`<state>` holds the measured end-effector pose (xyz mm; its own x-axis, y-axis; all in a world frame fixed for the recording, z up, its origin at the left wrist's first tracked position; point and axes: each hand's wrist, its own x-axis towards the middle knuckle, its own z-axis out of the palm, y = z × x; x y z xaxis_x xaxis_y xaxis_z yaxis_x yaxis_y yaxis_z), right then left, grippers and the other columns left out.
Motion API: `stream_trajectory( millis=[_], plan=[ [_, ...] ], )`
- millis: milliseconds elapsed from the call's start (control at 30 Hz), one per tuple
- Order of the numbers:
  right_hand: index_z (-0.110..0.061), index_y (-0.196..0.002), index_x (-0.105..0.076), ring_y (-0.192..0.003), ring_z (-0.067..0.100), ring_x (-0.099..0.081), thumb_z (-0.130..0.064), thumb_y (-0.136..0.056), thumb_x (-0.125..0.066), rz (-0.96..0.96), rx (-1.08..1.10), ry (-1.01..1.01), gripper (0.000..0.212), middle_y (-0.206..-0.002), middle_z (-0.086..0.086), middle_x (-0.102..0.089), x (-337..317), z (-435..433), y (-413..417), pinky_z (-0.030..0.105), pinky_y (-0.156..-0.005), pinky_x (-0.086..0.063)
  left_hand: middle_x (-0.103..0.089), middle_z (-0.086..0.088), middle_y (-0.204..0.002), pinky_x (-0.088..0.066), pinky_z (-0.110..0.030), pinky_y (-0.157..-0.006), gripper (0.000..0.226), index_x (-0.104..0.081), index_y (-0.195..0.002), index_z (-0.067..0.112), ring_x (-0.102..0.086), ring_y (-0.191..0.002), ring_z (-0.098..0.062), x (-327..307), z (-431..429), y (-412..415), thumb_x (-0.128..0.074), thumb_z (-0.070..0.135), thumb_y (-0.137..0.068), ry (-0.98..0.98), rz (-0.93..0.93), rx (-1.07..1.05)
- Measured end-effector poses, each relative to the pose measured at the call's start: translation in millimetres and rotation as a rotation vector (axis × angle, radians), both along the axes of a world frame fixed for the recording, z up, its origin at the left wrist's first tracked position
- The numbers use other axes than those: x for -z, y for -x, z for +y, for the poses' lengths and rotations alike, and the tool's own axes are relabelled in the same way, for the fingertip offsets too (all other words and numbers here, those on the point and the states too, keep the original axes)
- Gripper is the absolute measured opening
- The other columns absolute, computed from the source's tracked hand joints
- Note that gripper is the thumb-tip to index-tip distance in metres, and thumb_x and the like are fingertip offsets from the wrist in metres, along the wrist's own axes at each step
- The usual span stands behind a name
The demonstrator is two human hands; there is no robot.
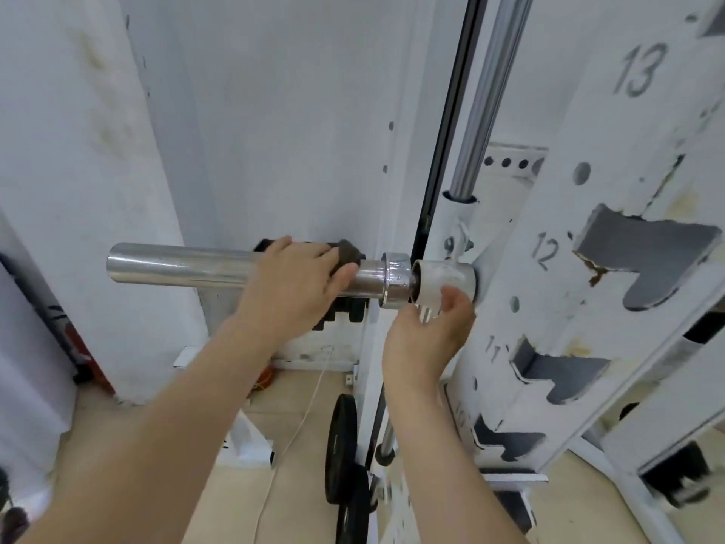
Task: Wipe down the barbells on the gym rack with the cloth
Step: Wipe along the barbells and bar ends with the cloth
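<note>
The big white rack (612, 123) stands on the right. The shiny barbell (176, 265) sticks out from it to the left, lying flat. The left hand (290, 284) wraps over the bar, fingers and thumb curled around the dark cloth (347, 251), pressing it on the metal. The right hand (427, 339) sits under the white collar (443, 278), fingers curled, pinching a small shiny metal piece (425, 314).

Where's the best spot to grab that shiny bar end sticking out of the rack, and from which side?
Probably the bare middle of the chrome sleeve, reaching over from above. It lies level, round and smooth, so fingers can wrap it there. Nearer the rack, the left hand with the cloth, the raised collar and the right hand crowd it.
</note>
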<state>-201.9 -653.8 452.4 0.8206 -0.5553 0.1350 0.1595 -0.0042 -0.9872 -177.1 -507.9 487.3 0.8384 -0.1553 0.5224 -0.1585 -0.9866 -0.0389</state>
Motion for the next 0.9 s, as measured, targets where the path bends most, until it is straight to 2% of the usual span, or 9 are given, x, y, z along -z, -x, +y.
stream_trajectory(
  millis=[67, 167, 267, 400, 500, 567, 667, 800, 900],
  plan=[
    [-0.015, -0.112, -0.06, -0.088, 0.015, -0.057, -0.024, -0.083, -0.066, 0.162, -0.105, -0.573, 0.031, -0.101, 0.001, -0.059, -1.2, 0.8, -7.9, 0.032, -0.081, -0.053, -0.065, 0.009, -0.098, -0.039, -0.035, -0.089, 0.055, -0.062, -0.106, 0.025, -0.061, -0.094, -0.02, 10.4, -35.7, -11.6, -0.012, 0.048, -0.099, 0.031, -0.012, 0.085],
    [-0.021, -0.111, -0.065, -0.093, 0.009, -0.063, -0.05, -0.087, -0.063, 0.194, -0.26, -0.859, 0.037, -0.101, -0.002, -0.068, -3.2, -2.3, -21.9, 0.03, -0.08, -0.046, -0.065, 0.006, -0.085, -0.043, -0.037, -0.078, 0.044, -0.063, -0.098, 0.023, -0.062, -0.081, -0.023, 11.7, -24.8, -12.7, -0.023, 0.041, -0.102, 0.035, -0.052, 0.048],
    [-0.025, -0.115, -0.061, -0.104, 0.014, -0.064, -0.053, -0.086, -0.065, 0.121, -0.301, -0.89, 0.04, -0.109, 0.003, -0.07, -5.7, 1.4, -28.9, 0.04, -0.092, -0.052, -0.056, -0.004, -0.061, -0.045, -0.039, -0.059, 0.029, -0.06, -0.08, 0.012, -0.054, -0.056, -0.03, 0.2, 10.5, -4.1, -0.046, 0.028, -0.099, 0.019, -0.063, -0.136],
    [-0.017, -0.103, -0.065, -0.091, 0.015, -0.065, -0.054, -0.087, -0.063, 0.114, -0.301, -0.957, 0.041, -0.087, 0.005, -0.073, -7.3, 3.4, -25.9, 0.042, -0.099, -0.05, -0.055, 0.001, -0.064, -0.032, -0.033, -0.064, 0.049, -0.055, -0.068, 0.016, -0.052, -0.069, -0.026, -19.5, -8.5, -1.9, -0.03, 0.039, -0.104, 0.583, 0.058, 0.069],
    [-0.018, -0.122, -0.064, -0.111, 0.019, -0.064, -0.062, -0.092, -0.048, -0.002, -0.45, -1.075, 0.055, -0.11, 0.003, -0.072, -3.1, 2.1, -24.7, 0.041, -0.107, -0.043, -0.064, -0.001, -0.122, -0.038, -0.029, -0.098, 0.038, -0.066, -0.118, 0.021, -0.054, -0.119, -0.021, -4.2, -62.7, 7.3, -0.034, 0.035, -0.102, 0.249, 0.046, 0.426],
    [-0.022, -0.13, -0.06, -0.121, 0.022, -0.059, -0.066, -0.092, -0.041, -0.024, -0.509, -1.113, 0.061, -0.126, 0.004, -0.066, -2.3, 0.9, -25.0, 0.039, -0.109, -0.04, -0.055, -0.005, -0.136, -0.039, -0.04, -0.103, 0.042, -0.059, -0.13, 0.02, -0.048, -0.128, -0.026, 11.9, -70.1, -2.9, -0.032, 0.038, -0.101, -0.017, 0.007, 0.435],
    [-0.022, -0.126, -0.063, -0.114, 0.018, -0.063, -0.068, -0.089, -0.046, 0.093, -0.406, -1.027, 0.062, -0.12, 0.002, -0.069, -4.8, -2.5, -23.3, 0.038, -0.096, -0.051, -0.063, -0.002, -0.102, -0.05, -0.041, -0.074, 0.039, -0.062, -0.101, 0.023, -0.06, -0.093, -0.028, -3.9, -71.6, -26.3, -0.027, 0.041, -0.101, 0.034, 0.057, 0.278],
    [-0.012, -0.123, -0.062, -0.095, 0.016, -0.067, -0.066, -0.086, -0.051, 0.155, -0.283, -0.94, 0.065, -0.1, 0.004, -0.071, -5.5, -3.9, -23.4, 0.04, -0.093, -0.054, -0.055, -0.011, -0.078, -0.042, -0.036, -0.07, 0.04, -0.047, -0.07, 0.013, -0.055, -0.082, -0.032, -35.1, -72.8, -76.2, -0.032, 0.034, -0.1, 0.349, 0.493, 0.092],
    [-0.013, -0.124, -0.061, -0.101, 0.019, -0.068, -0.063, -0.089, -0.048, 0.15, -0.277, -0.915, 0.063, -0.109, 0.008, -0.071, -8.6, -3.1, -26.8, 0.04, -0.095, -0.054, -0.051, -0.006, -0.067, -0.033, -0.031, -0.06, 0.035, -0.057, -0.074, 0.01, -0.057, -0.076, -0.033, -36.3, -56.2, -75.5, -0.044, 0.032, -0.098, 0.249, 0.257, -0.018]
  ],
)
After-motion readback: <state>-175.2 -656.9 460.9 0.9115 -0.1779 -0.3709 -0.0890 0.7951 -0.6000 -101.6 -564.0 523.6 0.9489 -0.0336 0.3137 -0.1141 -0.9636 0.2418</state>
